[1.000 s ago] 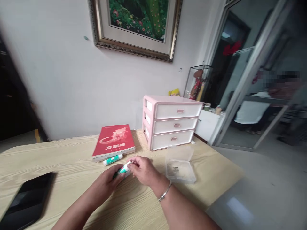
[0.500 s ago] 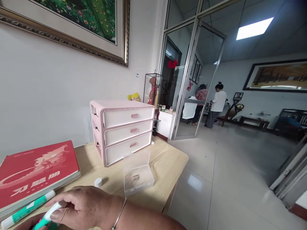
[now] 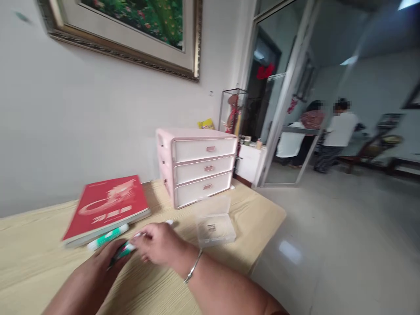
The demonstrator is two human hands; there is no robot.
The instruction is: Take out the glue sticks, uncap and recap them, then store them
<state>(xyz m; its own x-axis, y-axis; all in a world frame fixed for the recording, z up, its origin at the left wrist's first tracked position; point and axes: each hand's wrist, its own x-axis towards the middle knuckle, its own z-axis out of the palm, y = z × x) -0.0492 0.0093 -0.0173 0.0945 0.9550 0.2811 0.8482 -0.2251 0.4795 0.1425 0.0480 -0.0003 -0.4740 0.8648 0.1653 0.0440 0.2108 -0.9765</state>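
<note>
My left hand point(image 3: 113, 258) is wrapped around the green body of a glue stick point(image 3: 126, 248), held just above the table. My right hand point(image 3: 159, 243) pinches the white end of that same stick, a bracelet on its wrist. A second green glue stick with white ends point(image 3: 109, 236) lies along the front edge of a red book point(image 3: 108, 201). Behind my right hand stands a small white cap point(image 3: 169, 222), partly covered by it. To the right, a clear plastic box point(image 3: 216, 234) rests with its lid raised, a few small dark items inside.
A pink and white drawer unit point(image 3: 203, 170), its three drawers closed, stands at the back of the wooden table point(image 3: 259, 214). The table's right edge drops to a tiled floor. Beyond a glass door point(image 3: 285, 153), two people point(image 3: 341, 127) stand in another room.
The camera view has swung left and down, so the table appears further right and both hands show more fully. Both hands stay on the glue stick.
</note>
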